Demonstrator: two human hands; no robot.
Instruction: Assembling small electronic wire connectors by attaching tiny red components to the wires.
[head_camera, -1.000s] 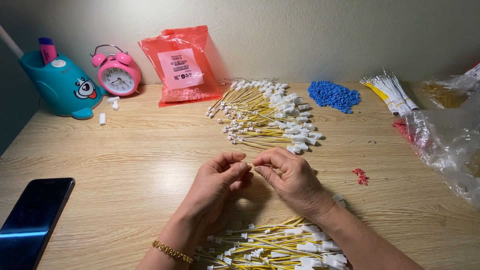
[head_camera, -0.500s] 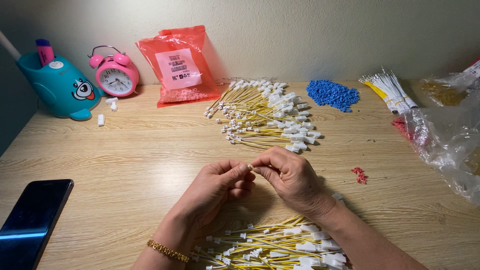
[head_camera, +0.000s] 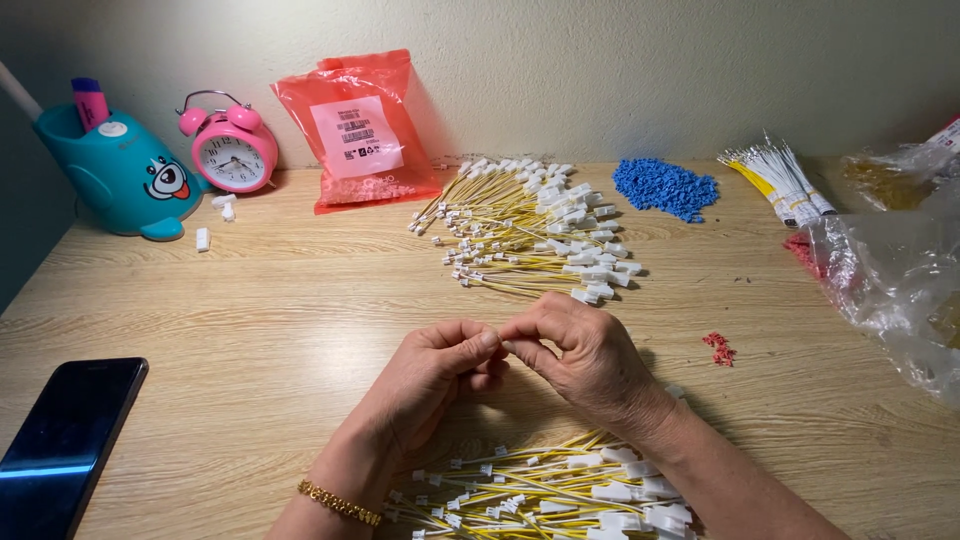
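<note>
My left hand (head_camera: 428, 378) and my right hand (head_camera: 580, 355) meet fingertip to fingertip above the wooden table (head_camera: 250, 300). Their fingers are pinched together on something small between them; it is hidden by the fingers. A pile of yellow wires with white connectors (head_camera: 545, 495) lies just below my hands, at the near edge. A bigger heap of the same yellow wires (head_camera: 530, 235) lies farther back in the middle.
A dark phone (head_camera: 65, 440) lies near left. At the back stand a teal whale-shaped holder (head_camera: 125, 175), a pink alarm clock (head_camera: 232, 148) and a red plastic bag (head_camera: 360, 130). Blue beads (head_camera: 665, 187), bundled white-yellow wires (head_camera: 780, 180), clear bags (head_camera: 890, 270) and red bits (head_camera: 718, 347) sit right.
Both hands stay pinched together at the same spot, with only small finger shifts. The view has barely moved.
</note>
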